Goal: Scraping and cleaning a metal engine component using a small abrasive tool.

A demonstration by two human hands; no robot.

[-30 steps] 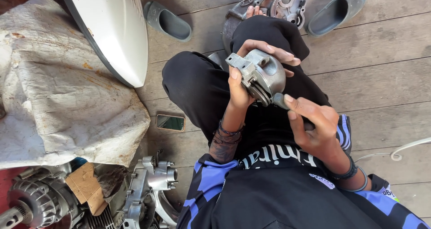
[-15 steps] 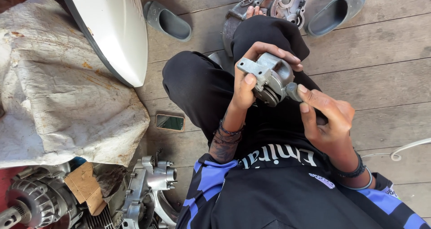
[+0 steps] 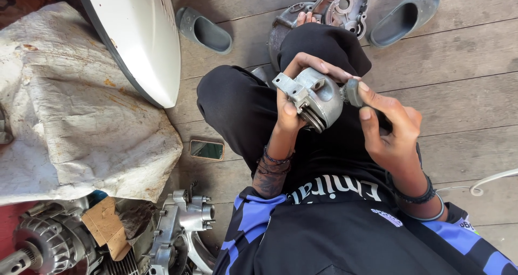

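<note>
Hands work over the lap. Left hand (image 3: 294, 100) is closed around a round grey metal part (image 3: 313, 94), holding it above the black trousers. Right hand (image 3: 391, 129) pinches a small dark tool (image 3: 353, 91) against the part's side. Farther off, a phone (image 3: 206, 150), two grey slippers (image 3: 205, 32) and a metal engine cover (image 3: 337, 5) lie on the wooden floor (image 3: 464, 81).
</note>
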